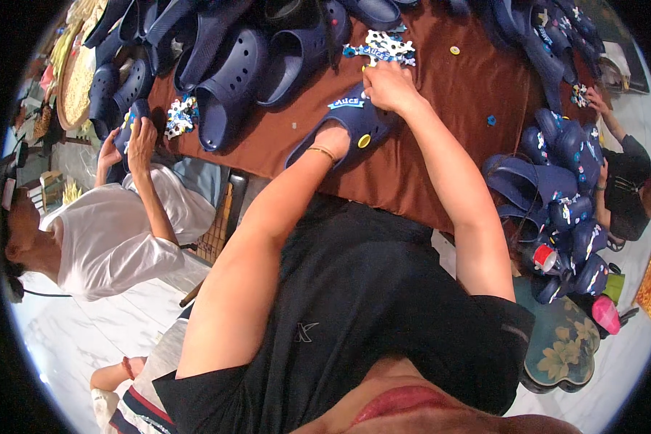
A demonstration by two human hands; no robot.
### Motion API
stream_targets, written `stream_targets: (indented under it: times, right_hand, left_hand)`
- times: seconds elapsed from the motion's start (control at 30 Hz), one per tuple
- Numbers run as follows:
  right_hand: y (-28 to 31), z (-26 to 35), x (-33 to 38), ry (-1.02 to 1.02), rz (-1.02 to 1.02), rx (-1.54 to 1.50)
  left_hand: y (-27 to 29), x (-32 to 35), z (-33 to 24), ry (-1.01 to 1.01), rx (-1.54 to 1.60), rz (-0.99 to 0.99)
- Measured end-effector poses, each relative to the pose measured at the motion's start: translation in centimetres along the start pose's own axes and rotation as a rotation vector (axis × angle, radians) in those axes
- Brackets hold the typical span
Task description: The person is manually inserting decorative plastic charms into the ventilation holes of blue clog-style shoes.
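A navy clog (pixel 373 120) lies on the brown cloth in front of me. My left hand (pixel 333 139) is pushed into its foot opening, and its fingers are hidden inside. On the upper sit a blue-and-white banner charm (pixel 346 103) and a round yellow charm (pixel 364 141). My right hand (pixel 390 87) is at the clog's far end, fingers curled together. A small white piece shows by its fingertips, too covered to make out. Just beyond that hand lies a pile of blue, white and black shoe charms (pixel 389 48).
Navy clogs (pixel 228 83) crowd the table's far side. The brown cloth (pixel 452 108) holds a loose blue charm (pixel 491 120) and a round pale one (pixel 455 50). At left, a person in white (pixel 116 239) handles a clog; another in black (pixel 627 184) works at right beside heaped decorated clogs (pixel 568 195).
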State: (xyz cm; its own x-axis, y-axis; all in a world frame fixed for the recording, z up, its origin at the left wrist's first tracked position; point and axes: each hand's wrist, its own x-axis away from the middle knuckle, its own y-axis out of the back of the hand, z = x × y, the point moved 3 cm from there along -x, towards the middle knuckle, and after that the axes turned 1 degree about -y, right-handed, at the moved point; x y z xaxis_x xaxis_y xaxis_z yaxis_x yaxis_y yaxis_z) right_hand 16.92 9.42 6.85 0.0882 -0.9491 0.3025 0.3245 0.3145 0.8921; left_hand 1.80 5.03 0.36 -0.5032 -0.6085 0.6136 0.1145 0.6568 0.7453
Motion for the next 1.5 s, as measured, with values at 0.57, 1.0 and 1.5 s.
stream_targets:
  times: [0.57, 1.0, 1.5]
  right_hand:
    - [-3.5, -10.8, -1.7, -0.285, -0.512, -0.274]
    - [-5.6, -7.8, 4.0, -0.212, -0.5, -0.238]
    - [-6.9, -0.6, 10.2, -0.065, -0.802, -0.847]
  left_hand:
    - [-0.3, -0.6, 0.2, -0.021, -0.017, 0.017]
    - [-1.2, -1.0, 0.1, -0.044, -0.132, 0.005]
    - [-1.0, -0.5, 0.1, 0.025, -0.035, 0.002]
